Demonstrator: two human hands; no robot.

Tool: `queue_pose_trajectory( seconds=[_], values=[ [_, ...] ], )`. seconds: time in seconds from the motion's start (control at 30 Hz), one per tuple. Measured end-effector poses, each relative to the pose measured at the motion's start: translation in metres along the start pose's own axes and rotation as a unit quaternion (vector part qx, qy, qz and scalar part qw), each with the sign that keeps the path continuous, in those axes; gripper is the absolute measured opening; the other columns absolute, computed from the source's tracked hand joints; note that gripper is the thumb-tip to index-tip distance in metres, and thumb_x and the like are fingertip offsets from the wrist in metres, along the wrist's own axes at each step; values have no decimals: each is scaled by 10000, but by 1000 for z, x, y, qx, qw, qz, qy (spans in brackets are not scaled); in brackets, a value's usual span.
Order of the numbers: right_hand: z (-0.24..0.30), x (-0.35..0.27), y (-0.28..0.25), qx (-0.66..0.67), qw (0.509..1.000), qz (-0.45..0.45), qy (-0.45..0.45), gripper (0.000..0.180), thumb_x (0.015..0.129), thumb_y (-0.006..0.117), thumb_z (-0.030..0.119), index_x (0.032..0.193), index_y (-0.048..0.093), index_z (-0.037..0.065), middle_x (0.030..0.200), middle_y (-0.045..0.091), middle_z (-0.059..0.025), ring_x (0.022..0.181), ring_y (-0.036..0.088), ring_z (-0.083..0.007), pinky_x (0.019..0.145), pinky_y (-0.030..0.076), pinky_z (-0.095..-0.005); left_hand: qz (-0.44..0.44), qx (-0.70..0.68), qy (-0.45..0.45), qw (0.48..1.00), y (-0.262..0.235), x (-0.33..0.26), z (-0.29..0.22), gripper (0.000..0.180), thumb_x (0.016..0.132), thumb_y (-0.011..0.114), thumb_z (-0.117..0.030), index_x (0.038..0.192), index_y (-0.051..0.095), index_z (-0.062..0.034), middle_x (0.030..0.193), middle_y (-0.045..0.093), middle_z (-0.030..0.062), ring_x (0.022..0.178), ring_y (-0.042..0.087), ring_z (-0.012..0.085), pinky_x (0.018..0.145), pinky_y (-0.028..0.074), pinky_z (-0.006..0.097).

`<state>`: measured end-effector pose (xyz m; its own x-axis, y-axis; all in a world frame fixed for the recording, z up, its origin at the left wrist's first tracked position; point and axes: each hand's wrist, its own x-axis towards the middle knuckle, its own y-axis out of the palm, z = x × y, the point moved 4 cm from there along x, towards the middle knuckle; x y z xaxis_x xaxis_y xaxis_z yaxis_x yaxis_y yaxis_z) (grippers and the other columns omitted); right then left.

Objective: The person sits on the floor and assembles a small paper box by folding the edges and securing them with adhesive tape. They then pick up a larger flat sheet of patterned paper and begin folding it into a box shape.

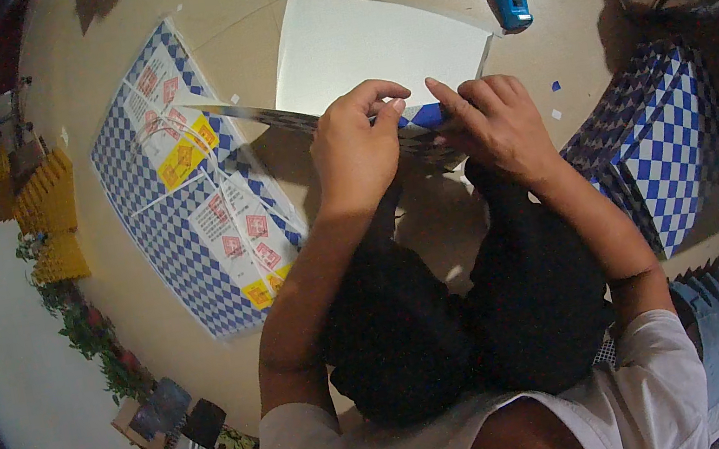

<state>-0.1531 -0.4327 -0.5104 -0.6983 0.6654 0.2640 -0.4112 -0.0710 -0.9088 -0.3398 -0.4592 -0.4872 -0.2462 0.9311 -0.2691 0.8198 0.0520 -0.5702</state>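
Both hands pinch a flat blue-and-white chequered cardboard sheet (296, 120) held edge-on above the floor: left hand (355, 145) with thumb and curled fingers closed on its upper edge, right hand (494, 123) gripping just beside it. Judged light, thin, stiff yet creasable, it is best held along edges. Forearms rise from the lower frame, wrists bent forward. Beyond the hands lies a white board (369, 44); left, a bundled chequered stack (184, 186); right, a folded carton (658, 149) and tape dispenser (510, 3).

beige floor (209, 342): checkered sheets (186, 196), tape dispenser (510, 3)
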Motion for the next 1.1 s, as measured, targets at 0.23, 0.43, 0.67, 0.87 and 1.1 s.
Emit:
queue_pose_trajectory(
  seconds=[0.23,0.43,0.67,0.87,1.1],
  values=[
    [2,3,9,27,998,56,-30,589,778,763,265,1326,604,121,840,554,-53,765,553,-230,662,463,-352,-9,58,-3,998,-5,-2,-5,99,891,677,-169,969,688,-108,822,698,98,775,676,269,710,514,393],
    [3,-1,6,-10,995,80,-55,500,811,660,207,1296,610,93,924,583,-48,833,591,-238,754,490,-375,-46,177,208,961,-9,-5,-2,213,868,696,-248,1056,703,-147,1072,686,77,1050,626,278,837,494,422],
    [8,5,-1,8,997,65,-52,420,818,707,152,1231,661,94,965,709,-79,875,678,-246,782,525,-370,-71,385,415,821,-9,-19,12,465,816,670,-261,1255,636,-111,1291,606,78,1299,513,272,1131,366,436],
    [5,8,-6,14,995,87,-48,368,872,647,173,1235,648,111,991,715,-81,884,696,-242,783,531,-387,-83,356,494,788,-11,-6,29,293,810,606,-156,1076,668,-49,1091,690,110,1115,646,246,1024,484,378],
    [-2,-2,-6,23,994,97,-35,333,862,663,179,1188,673,116,1022,728,-89,917,707,-254,793,537,-387,-27,357,521,775,-42,6,55,155,798,614,-136,928,646,-58,1067,700,108,1082,662,243,1004,509,367]
  ],
)
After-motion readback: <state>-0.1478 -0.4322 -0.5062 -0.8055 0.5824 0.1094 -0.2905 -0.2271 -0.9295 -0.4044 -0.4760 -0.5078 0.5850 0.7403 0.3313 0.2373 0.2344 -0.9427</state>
